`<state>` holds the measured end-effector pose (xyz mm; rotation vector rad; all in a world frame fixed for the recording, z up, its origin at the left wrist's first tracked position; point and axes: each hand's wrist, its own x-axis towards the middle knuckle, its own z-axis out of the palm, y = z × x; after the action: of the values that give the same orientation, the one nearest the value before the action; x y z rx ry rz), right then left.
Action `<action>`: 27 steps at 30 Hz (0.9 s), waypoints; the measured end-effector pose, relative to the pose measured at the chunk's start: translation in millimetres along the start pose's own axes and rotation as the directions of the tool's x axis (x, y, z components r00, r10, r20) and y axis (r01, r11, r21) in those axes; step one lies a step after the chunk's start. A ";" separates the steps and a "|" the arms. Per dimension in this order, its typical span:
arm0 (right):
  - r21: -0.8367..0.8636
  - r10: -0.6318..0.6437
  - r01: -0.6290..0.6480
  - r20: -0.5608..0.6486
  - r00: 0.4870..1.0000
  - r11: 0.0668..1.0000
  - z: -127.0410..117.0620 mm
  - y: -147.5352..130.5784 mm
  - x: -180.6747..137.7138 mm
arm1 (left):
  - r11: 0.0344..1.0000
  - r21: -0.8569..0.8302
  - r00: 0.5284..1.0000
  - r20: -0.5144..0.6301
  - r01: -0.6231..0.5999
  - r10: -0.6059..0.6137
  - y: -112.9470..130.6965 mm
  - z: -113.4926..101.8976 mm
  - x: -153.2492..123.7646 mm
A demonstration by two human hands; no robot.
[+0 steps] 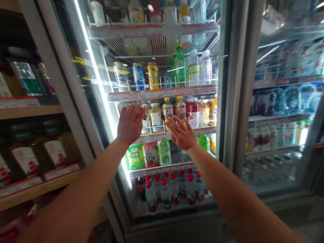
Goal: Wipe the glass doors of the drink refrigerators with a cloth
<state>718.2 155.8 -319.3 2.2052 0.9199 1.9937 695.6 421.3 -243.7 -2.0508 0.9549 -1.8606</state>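
My left hand [130, 123] is raised in front of a lit drinks fridge, palm away from me, fingers stretched out. It covers part of a pale-labelled bottle [146, 125] at the left end of the middle shelf. My right hand [182, 132] is spread open in front of two yellow-capped bottles with brown labels [167, 109]. Neither hand holds anything. Whether the fingers touch glass or bottles, I cannot tell. Beside them stand a light-labelled bottle [156, 118] and a bottle of red drink [193, 113].
Above are a blue can [138, 77], a gold can [153, 76] and a green bottle [179, 65]. Green pouches [136, 157] and red-capped bottles [165, 194] stand lower. Wooden shelving [30, 112] is at left; another fridge [280, 118] is at right, past a metal frame [238, 94].
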 end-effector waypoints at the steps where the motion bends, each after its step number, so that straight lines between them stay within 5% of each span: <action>1: -0.006 -0.004 0.004 -0.003 1.000 1.000 -0.2 0.1 0.0 | 1.000 0.000 0.999 -0.022 0.024 -0.024 1.7 1.1 -1.3; 3: -0.015 -0.010 0.010 -0.009 1.000 1.000 -0.4 0.0 0.1 | 0.983 -0.065 0.984 0.053 -0.169 0.173 7.2 2.8 -7.9; 6: -0.012 -0.009 0.009 -0.013 1.000 1.000 -0.5 -0.3 0.3 | 0.840 -0.181 0.816 0.201 -0.512 0.541 7.6 1.6 -14.9; 7: -0.009 -0.006 0.006 -0.010 1.000 1.000 -0.5 -0.5 0.4 | 0.852 -0.155 0.826 0.209 -0.500 0.523 4.6 0.4 -14.2; 8: -0.007 -0.004 0.004 -0.010 1.000 1.000 -0.5 -0.6 0.5 | 0.907 -0.095 0.887 0.186 -0.411 0.422 1.0 -0.7 -12.4; 10: -0.008 -0.004 0.004 -0.016 1.000 1.000 -0.6 -0.8 0.7 | 0.994 0.025 0.994 0.051 -0.102 0.101 -4.1 -2.0 -8.4; 12: -0.014 -0.005 0.005 -0.020 1.000 1.000 -0.6 -0.9 0.7 | 0.997 0.029 0.997 -0.045 0.067 -0.066 -1.7 -1.5 -8.4; 13: -0.014 -0.006 0.005 -0.021 1.000 1.000 -0.5 -0.9 0.7 | 0.999 0.001 0.999 -0.036 0.032 -0.032 2.1 -1.0 -10.5; 15: -0.005 -0.006 0.006 -0.018 1.000 1.000 -0.4 -0.9 0.5 | 0.965 -0.101 0.965 0.079 -0.242 0.250 10.6 -0.6 -16.2; 17: 0.009 -0.008 0.009 -0.016 1.000 1.000 -0.4 -0.9 0.3 | 0.850 -0.205 0.834 0.183 -0.485 0.520 14.0 -1.5 -18.7; 18: 0.013 -0.009 0.009 -0.018 1.000 1.000 -0.4 -1.0 0.2 | 0.828 -0.211 0.805 0.206 -0.519 0.557 12.9 -2.4 -17.6; 20: 0.014 -0.006 0.006 -0.023 1.000 1.000 -0.7 -1.1 0.3 | 0.916 -0.111 0.897 0.188 -0.386 0.400 8.0 -4.0 -11.7; 22: 0.008 -0.001 0.002 -0.026 1.000 1.000 -1.1 -1.5 0.6 | 0.995 0.011 0.992 0.077 -0.104 0.103 5.9 -4.4 -6.6; 24: 0.001 -0.003 0.003 -0.026 1.000 1.000 -1.6 -1.7 0.9 | 0.999 0.037 1.000 -0.002 0.025 -0.025 10.8 -3.5 -8.3; 26: -0.006 -0.010 0.010 -0.033 0.999 1.000 -1.9 -1.9 1.1 | 0.983 -0.042 0.982 0.057 -0.176 0.178 19.2 -2.7 -16.1; 27: -0.009 -0.015 0.015 -0.038 0.999 1.000 -2.0 -1.9 1.2 | 0.936 -0.112 0.933 0.106 -0.332 0.344 22.2 -2.6 -20.3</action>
<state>715.6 157.2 -318.6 2.1568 0.9266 2.0355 686.2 416.9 -272.0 -1.8774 1.2871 -1.5195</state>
